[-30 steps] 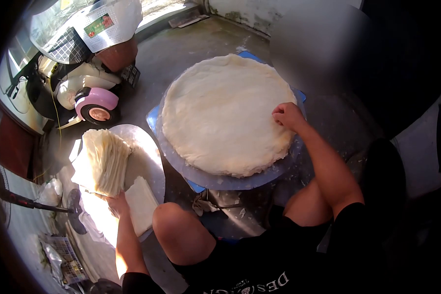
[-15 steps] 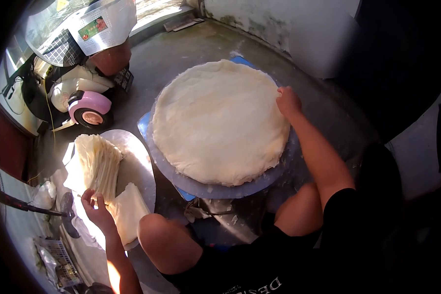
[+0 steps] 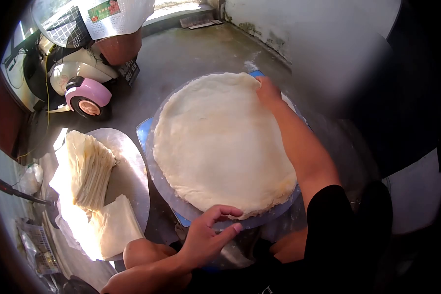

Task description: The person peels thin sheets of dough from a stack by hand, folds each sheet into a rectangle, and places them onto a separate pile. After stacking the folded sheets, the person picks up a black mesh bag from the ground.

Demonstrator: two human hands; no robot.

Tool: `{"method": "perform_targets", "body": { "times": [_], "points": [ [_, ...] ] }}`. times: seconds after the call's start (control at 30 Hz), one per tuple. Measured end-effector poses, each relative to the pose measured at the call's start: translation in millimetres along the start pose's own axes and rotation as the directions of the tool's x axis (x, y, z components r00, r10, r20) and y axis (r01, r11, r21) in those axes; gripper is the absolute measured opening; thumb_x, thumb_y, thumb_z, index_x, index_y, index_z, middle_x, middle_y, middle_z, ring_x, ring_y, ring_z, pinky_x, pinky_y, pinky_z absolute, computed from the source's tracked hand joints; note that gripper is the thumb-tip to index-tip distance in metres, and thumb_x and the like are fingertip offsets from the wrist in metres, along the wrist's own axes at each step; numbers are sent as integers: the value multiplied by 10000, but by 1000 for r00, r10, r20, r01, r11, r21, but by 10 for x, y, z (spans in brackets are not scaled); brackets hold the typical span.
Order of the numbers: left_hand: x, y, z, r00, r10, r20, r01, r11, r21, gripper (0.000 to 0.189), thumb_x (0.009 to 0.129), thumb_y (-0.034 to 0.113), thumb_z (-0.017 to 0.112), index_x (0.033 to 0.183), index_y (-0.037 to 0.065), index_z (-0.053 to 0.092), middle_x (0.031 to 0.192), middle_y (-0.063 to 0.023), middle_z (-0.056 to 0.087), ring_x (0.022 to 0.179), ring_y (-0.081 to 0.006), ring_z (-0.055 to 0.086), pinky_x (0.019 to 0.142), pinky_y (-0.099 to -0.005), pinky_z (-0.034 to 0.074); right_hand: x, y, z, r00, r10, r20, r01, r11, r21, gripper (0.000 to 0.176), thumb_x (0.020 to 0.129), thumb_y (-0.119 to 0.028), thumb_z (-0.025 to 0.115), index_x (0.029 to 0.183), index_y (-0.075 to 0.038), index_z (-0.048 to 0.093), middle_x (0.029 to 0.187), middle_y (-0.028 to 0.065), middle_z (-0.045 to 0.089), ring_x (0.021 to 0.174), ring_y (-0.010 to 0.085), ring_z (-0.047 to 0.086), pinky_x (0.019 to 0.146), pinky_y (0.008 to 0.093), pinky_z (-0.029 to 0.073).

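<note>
A large round stack of pale, thin dough sheets (image 3: 220,147) lies on a round grey board (image 3: 174,201) in front of me. My right hand (image 3: 269,92) is closed at the stack's far right rim, pinching the edge of the top sheet; the fingertips are partly hidden. Close to the near rim, my left hand (image 3: 211,234) is open, with thumb and fingers apart and nothing between them. On a second round board (image 3: 138,179) to the left lie a fanned pile of folded sheets (image 3: 90,169) and a smaller folded pile (image 3: 116,228).
Blue corners of a support (image 3: 143,131) stick out under the main board. A scooter with a pink wheel cover (image 3: 93,93) stands at the far left. A plastic basket (image 3: 39,247) sits at the lower left, and a stained wall (image 3: 259,29) runs along the back.
My left hand has moved right, from the folded pile to the near rim of the round stack. My right hand has shifted left and farther along the rim. The view has tilted slightly.
</note>
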State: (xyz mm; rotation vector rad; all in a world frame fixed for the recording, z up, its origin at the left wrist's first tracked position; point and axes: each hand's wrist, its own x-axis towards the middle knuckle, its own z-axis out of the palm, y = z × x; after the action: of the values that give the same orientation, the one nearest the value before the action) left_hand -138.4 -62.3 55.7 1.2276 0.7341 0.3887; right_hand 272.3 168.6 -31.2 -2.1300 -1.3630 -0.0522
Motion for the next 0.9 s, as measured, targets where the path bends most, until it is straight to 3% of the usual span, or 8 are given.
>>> {"method": "perform_targets", "body": {
  "times": [0.13,0.23,0.3,0.53,0.6,0.63,0.7,0.9],
  "points": [
    [-2,99,-8,984,167,63,-176,961,212,286,906,98,714,1183,47,662,1183,-70,654,1135,-161,607,989,-305,459,261,-129,71,971,116,209,-112,993,-34,327,880,-159,619,1200,-161,687,1276,132,636,1176,345,607,963,448,493],
    [-4,179,-53,976,216,28,-216,943,253,279,893,135,722,1151,45,663,1152,-106,662,1116,-224,623,980,-323,472,258,-119,119,994,66,89,-55,991,-123,302,887,-172,623,1183,-189,685,1239,121,633,1145,346,612,933,452,504],
    [-6,198,-53,975,217,48,-222,948,228,274,891,129,723,1145,43,666,1151,-110,663,1114,-228,625,980,-324,472,239,-89,131,999,-28,29,33,979,-203,286,870,-166,648,1154,-179,683,1149,117,644,1097,349,619,902,455,512],
    [-42,150,-34,953,270,138,-293,936,194,270,896,122,720,1143,30,662,1146,-123,659,1100,-239,631,964,-329,479,65,-96,121,981,-173,-90,148,962,-230,320,804,-118,703,1119,-162,679,1117,114,646,1049,352,624,896,458,508],
    [-58,172,-46,959,240,150,-267,943,197,274,895,95,720,1154,28,664,1161,-115,662,1116,-220,627,980,-320,476,18,-99,123,959,-234,-159,193,952,-238,162,864,-140,608,1000,-118,695,1056,135,671,988,360,636,840,469,518],
    [-64,180,-53,964,206,167,-238,950,200,280,893,67,720,1165,27,665,1175,-108,664,1133,-201,624,995,-311,472,26,-93,139,957,-240,-160,199,951,-237,162,864,-140,608,1000,-118,695,1056,135,671,988,360,636,840,469,518],
    [-70,177,-60,964,201,173,-236,949,211,281,894,70,721,1166,26,665,1169,-108,665,1128,-199,626,988,-310,476,37,-58,176,983,-129,-129,95,966,-240,358,789,-112,718,1143,-123,660,1100,121,657,1056,345,623,942,447,487],
    [-59,163,-72,963,186,195,-228,948,223,283,899,103,727,1165,29,666,1156,-100,670,1119,-191,630,975,-310,482,90,-39,125,989,-132,-69,109,958,-265,378,779,-111,728,1150,-124,663,1079,121,655,1062,345,620,918,458,494]
  ]
}}
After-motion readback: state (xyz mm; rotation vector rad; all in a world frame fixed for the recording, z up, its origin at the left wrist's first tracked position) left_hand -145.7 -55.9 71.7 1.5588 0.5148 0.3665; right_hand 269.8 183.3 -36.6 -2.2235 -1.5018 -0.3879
